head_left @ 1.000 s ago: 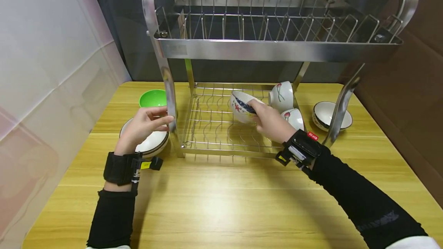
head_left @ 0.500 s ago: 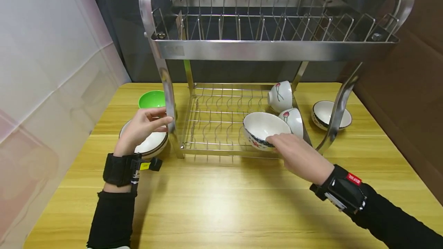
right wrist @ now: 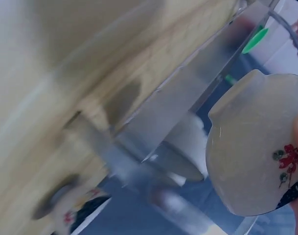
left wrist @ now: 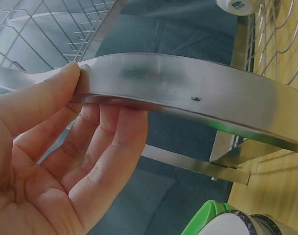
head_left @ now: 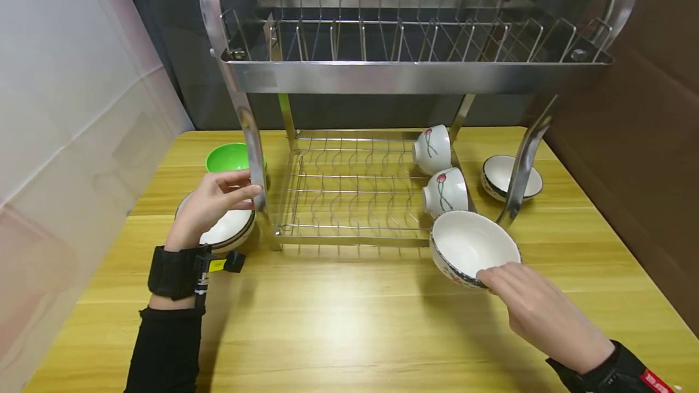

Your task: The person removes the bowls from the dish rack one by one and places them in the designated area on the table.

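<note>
My right hand (head_left: 543, 311) grips the near rim of a white bowl (head_left: 474, 244) with a dark patterned band. The bowl is held in front of the dish rack's lower right corner. In the right wrist view, the bowl's underside (right wrist: 251, 147) shows a red flower. My left hand (head_left: 210, 202) pinches the left upright (head_left: 248, 132) of the metal dish rack (head_left: 393, 80); the left wrist view shows thumb and fingers on either side of this metal post (left wrist: 163, 81). On the lower tier, two white flowered bowls lean at the right: a rear bowl (head_left: 433, 151) and a front bowl (head_left: 445, 193).
A green bowl (head_left: 226, 157) and a white dark-rimmed bowl (head_left: 232, 226) stand left of the rack, partly behind my left hand. Another patterned bowl (head_left: 499, 171) sits on the wooden table (head_left: 338, 320) to the right, behind the right upright (head_left: 526, 159).
My right hand has brought the bowl out of the lower tier, toward me and right, tilting its opening into view. My left hand stays on the upright; the head view has shifted slightly.
</note>
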The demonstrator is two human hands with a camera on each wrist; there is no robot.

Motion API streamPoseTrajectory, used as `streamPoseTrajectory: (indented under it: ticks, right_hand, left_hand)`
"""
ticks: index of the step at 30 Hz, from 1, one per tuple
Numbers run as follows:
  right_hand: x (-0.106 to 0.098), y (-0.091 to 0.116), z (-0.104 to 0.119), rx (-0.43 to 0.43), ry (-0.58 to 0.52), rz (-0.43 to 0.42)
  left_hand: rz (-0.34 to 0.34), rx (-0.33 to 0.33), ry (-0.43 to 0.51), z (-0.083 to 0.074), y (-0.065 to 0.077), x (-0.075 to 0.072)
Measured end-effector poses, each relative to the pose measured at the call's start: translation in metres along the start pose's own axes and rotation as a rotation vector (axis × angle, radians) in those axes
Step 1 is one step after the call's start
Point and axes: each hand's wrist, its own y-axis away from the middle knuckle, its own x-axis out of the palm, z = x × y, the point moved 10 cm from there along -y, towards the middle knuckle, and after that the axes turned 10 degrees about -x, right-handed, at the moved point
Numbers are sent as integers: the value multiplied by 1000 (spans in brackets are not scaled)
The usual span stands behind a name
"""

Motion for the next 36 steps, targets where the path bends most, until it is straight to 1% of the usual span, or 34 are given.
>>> streamPoseTrajectory:
  ticks: [3,6,9,12,14,17,19,21,24,26,30,36]
  right_hand:
    - [-9,15,3,16,33,-26]
    - [-18,31,3,28,74,-71]
    - [-25,46,-1,38,78,-124]
    - [-29,60,-10,60,62,-148]
    - [-31,68,-16,86,53,-146]
    - [-35,78,-27,125,76,-139]
    - [-36,83,-36,147,116,-129]
    - [-35,85,-47,165,159,-111]
    - [-28,88,-70,195,177,-71]
    - [-20,89,-89,228,163,-33]
    - [0,89,-130,325,111,55]
    - [28,74,-185,448,45,134]
  left_hand:
    - [-8,-2,-7,0,2,-3]
    - [-16,-4,-10,0,3,-4]
    - [-30,-10,-19,0,5,-7]
    - [-39,-17,-20,1,7,-8]
    - [-38,-10,-22,0,7,-8]
    - [-35,0,-21,-2,7,-7]
    - [-35,5,-23,-2,7,-7]
    - [-37,2,-23,-2,7,-7]
    - [-28,-4,-16,-2,8,-6]
    - [-20,-6,-10,-2,8,-5]
    - [-10,-6,-6,-2,7,-1]
    - [-13,24,-11,-5,4,2]
